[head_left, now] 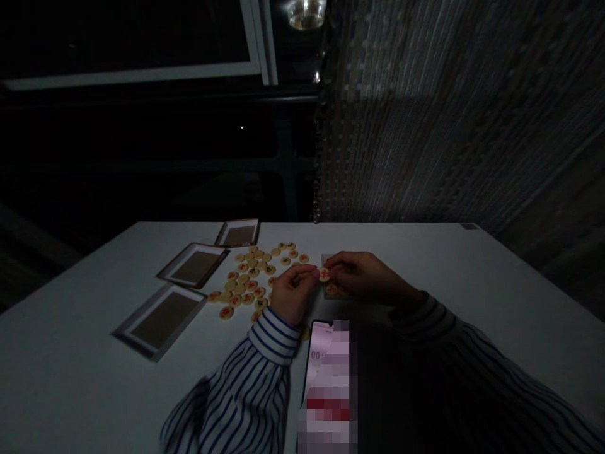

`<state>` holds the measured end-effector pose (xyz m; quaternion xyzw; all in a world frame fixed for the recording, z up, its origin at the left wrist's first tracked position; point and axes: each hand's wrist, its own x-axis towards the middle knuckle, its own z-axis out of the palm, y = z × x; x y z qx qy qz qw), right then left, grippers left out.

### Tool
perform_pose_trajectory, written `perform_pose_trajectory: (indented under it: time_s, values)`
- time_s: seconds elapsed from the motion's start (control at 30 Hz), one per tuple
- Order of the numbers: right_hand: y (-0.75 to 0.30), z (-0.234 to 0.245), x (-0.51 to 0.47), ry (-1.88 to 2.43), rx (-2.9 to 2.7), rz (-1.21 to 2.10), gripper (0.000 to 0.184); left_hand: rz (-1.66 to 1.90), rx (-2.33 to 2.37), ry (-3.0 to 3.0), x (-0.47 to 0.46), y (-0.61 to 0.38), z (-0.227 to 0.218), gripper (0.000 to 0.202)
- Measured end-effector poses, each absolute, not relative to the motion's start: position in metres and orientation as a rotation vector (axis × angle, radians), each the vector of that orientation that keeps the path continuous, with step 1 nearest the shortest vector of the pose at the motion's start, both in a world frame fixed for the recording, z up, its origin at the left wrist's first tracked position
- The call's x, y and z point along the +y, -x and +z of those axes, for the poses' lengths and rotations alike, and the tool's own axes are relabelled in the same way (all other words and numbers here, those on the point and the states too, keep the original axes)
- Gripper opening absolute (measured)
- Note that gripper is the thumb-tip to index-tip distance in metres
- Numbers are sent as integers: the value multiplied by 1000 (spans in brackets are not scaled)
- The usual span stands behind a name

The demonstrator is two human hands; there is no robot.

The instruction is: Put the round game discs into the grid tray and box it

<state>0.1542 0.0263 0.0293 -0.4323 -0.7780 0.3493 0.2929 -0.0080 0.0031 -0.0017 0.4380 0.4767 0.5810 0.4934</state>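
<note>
A round Chinese chess piece (324, 275) with a red character is pinched between the fingertips of my left hand (293, 289) and my right hand (362, 275). Both hands are closed on it, just above a small open box (331, 295). In that box lie more pieces, among them a red-marked chess piece (332, 289); my right hand covers much of the rest. Left of my hands, a loose spread of chess pieces (243, 279) lies on the table, some with red or black characters up and others blank side up.
Three shallow open box parts, a near tray (137, 343), a middle tray (172, 265) and a far tray (220, 234), stand at the left of the white table (454, 271). A lit phone (317, 372) lies in front of me. A bead curtain (397, 126) hangs behind.
</note>
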Motion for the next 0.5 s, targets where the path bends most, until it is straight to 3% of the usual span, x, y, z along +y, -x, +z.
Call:
perform_pose_trajectory:
  time_s: [0.3, 0.5]
  values:
    - [-156, 32, 26, 1194, -2144, 808, 23, 1381, 1124, -1041, 4, 8, -4, 24]
    - [-153, 38, 22, 1148, -2274, 542, 26, 1475, 1138, -1019, 4, 8, -2, 22]
